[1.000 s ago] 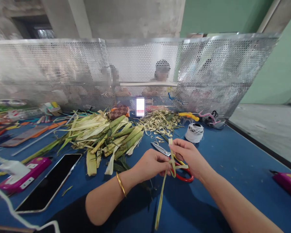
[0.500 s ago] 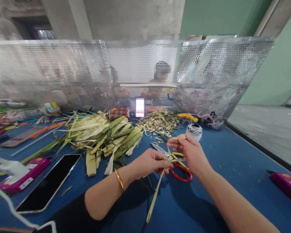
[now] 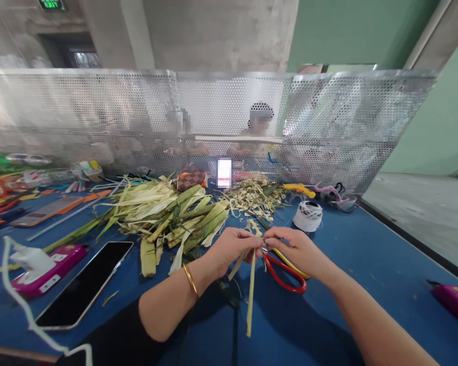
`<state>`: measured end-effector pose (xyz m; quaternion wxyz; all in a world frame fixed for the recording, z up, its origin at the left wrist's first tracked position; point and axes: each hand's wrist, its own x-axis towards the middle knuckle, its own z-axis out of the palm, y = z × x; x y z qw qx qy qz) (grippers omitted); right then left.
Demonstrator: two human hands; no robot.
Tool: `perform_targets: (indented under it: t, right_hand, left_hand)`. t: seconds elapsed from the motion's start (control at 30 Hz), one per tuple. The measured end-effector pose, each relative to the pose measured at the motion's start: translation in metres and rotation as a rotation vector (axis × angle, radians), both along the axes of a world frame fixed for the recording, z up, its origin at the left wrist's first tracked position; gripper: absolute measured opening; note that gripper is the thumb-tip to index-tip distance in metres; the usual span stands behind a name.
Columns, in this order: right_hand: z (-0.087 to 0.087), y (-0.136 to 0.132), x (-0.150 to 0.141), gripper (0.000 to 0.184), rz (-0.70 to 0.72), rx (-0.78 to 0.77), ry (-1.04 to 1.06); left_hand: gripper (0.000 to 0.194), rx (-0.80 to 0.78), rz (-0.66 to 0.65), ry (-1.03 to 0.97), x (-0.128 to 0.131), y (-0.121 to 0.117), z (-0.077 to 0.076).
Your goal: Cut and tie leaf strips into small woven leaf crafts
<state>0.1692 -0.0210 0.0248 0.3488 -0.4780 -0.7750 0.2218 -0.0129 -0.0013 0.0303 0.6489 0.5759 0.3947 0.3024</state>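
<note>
Strips of dried corn husk point(image 3: 251, 300) hang from the pinched fingers of my left hand point(image 3: 234, 250), which wears a gold bangle at the wrist. My right hand point(image 3: 288, 244) meets it fingertip to fingertip, closed on the upper part of the same husk strips. Below and behind both hands lie red-handled scissors point(image 3: 286, 278), their blades mostly covered by my fingers. A yellow handle point(image 3: 290, 262) shows beside the red one. Left of my hands spreads a heap of corn husks point(image 3: 168, 216).
Behind stand husk scraps point(image 3: 254, 195), white string point(image 3: 307, 216) and a perforated metal screen point(image 3: 229, 91), with people beyond. A black phone point(image 3: 86, 284) and a purple power strip point(image 3: 49, 269) with a white cable lie left. Another purple device point(image 3: 454, 302) sits far right.
My right hand has come down and left to meet my left hand. One husk end that pointed right now hangs lower left. The view has shifted slightly.
</note>
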Motion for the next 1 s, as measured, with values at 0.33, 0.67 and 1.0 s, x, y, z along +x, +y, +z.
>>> perform_targets:
  t: [0.33,0.67,1.0]
  right_hand:
    - [-0.014,0.004,0.0,0.019,-0.172,0.489,-0.329]
    - [-0.008,-0.017,-0.023,0.02,0.035,0.731,-0.514]
    - [-0.015,-0.016,-0.034,0.023,0.1,0.756,-0.775]
  left_hand:
    - [0.02,-0.08,0.029,-0.02,0.0,0.004,-0.007]
    - [0.015,-0.188,0.106,-0.207,0.0,0.008,-0.011]
    - [0.031,-0.134,0.123,-0.142,0.004,0.008,-0.02]
